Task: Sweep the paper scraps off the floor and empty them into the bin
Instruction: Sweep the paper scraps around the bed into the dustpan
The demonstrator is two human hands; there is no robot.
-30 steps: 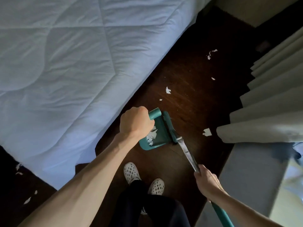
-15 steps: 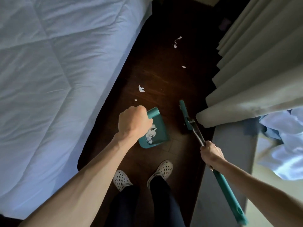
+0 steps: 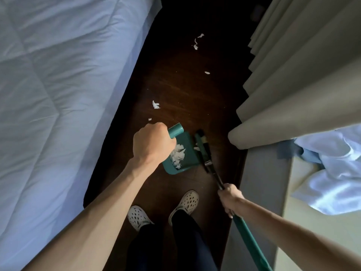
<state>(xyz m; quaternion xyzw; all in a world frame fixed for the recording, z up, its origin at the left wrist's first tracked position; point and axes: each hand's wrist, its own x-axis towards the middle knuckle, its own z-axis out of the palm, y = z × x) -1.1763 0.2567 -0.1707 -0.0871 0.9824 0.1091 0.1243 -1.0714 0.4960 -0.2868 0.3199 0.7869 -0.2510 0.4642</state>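
My left hand (image 3: 153, 141) grips the upright handle of a teal dustpan (image 3: 185, 165) that stands on the dark wood floor (image 3: 181, 89). White paper scraps (image 3: 178, 155) lie piled in the pan. My right hand (image 3: 230, 198) holds the teal broom shaft (image 3: 252, 245); the broom head (image 3: 202, 147) lies against the pan's right edge. Loose scraps lie ahead on the floor: one (image 3: 155, 104) near the bed, a small one (image 3: 207, 72) farther off, and a cluster (image 3: 197, 42) at the far end. No bin is in view.
A bed with a pale quilt (image 3: 58, 94) fills the left side. Beige curtains (image 3: 293, 75) hang on the right above a grey ledge (image 3: 263, 182) with white cloth (image 3: 332, 173). The floor strip between them is narrow. My two white clogs (image 3: 162, 210) stand behind the pan.
The broom head has swung left from beside the curtain hem to the dustpan's right edge. The view has turned to look straighter along the floor strip. My left hand has kept its grip.
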